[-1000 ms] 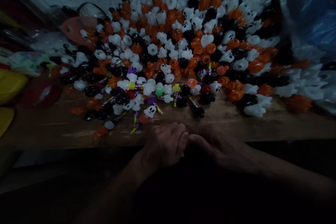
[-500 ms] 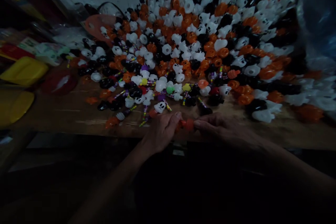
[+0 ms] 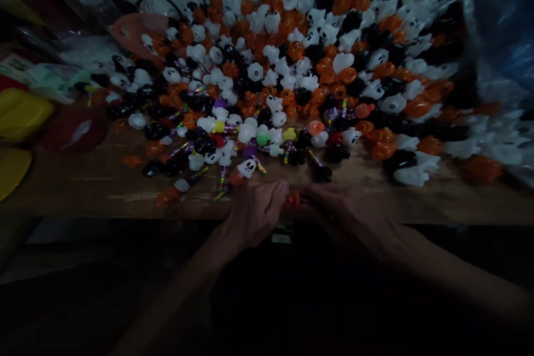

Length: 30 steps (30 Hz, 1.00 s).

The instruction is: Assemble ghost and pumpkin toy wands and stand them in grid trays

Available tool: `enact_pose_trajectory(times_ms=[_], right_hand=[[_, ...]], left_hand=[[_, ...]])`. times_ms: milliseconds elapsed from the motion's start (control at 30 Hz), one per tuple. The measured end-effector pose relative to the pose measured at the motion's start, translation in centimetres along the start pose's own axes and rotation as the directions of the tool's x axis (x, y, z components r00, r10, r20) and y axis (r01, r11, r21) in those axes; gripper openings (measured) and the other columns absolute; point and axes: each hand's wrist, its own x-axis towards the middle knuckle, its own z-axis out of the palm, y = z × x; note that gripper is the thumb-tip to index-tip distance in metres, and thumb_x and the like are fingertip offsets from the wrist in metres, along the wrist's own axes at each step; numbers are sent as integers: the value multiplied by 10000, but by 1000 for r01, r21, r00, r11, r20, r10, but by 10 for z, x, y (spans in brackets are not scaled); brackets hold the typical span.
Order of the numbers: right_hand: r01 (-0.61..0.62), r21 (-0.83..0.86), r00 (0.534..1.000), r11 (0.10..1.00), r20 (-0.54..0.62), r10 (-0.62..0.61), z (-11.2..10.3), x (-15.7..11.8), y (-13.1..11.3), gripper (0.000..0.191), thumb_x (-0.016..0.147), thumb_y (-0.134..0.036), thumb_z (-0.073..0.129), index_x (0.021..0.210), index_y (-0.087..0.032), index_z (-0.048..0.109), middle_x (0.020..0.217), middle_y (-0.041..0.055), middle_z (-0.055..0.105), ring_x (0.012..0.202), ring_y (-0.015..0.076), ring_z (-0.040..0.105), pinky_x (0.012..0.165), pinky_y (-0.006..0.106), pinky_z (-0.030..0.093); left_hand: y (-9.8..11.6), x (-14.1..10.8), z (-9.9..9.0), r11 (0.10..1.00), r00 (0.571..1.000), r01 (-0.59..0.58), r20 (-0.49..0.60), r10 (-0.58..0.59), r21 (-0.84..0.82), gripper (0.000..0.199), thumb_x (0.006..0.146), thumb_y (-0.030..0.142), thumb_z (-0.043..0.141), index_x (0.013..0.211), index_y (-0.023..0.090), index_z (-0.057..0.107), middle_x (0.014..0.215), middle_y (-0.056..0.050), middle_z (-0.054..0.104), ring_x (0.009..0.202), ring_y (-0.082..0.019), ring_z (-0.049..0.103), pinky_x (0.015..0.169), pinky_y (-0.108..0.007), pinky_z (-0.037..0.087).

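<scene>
A brown wooden desk (image 3: 95, 186) bears a heap of glossy white, orange and black plastic figures (image 3: 304, 82) towards twelve o'clock. Nearer the front lie slim patterned sticks with moulded plastic ends (image 3: 223, 176). A dark-red rounded object (image 3: 75, 133) sits at nine, an orange-tipped stick (image 3: 168, 196) at eight.

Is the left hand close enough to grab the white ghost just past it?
Probably yes: the white ghost lies just beyond the left hand, and nothing visibly covers it. That hand seems to hold an orange-red piece, though, so it might need freeing.
</scene>
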Motion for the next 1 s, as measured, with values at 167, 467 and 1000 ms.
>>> enact_pose_trajectory(times_ms=[167, 467, 1000], right_hand=[[104, -143, 995, 984, 25, -101, 3, -5, 3, 202, 917, -198, 443, 1098, -162, 525, 849, 35, 648, 600, 124, 554, 519, 255, 290], [54, -81, 939, 995, -336, -78, 20, -14, 5, 191, 932, -256, 479, 1103, -173, 498, 849, 29, 673, 667, 116, 619, 600, 230, 426], [-116, -145, 878, 983, -478, 33, 38, -29, -5, 257, 909, -285, 517, 1143, -184, 546, 809, 42, 715, 679, 150, 666, 657, 242, 490]], left_hand=[[2, 1, 1, 999, 999, 44, 18, -43, -18, 402, 965, 309, 265, 675, 175, 510, 606, 13, 537, 577, -118, 504, 590, -267, 324], [4, 1, 8, 979, 980, 156, -103, -170, -130, 432, 965, 340, 273, 726, 163, 587, 664, -1, 595, 641, -133, 536, 627, -275, 354], [10, 0, 16, 966, 968, 143, -173, -182, -214, 430, 963, 352, 297, 775, 164, 635, 660, -10, 624, 646, -137, 567, 635, -263, 394]])
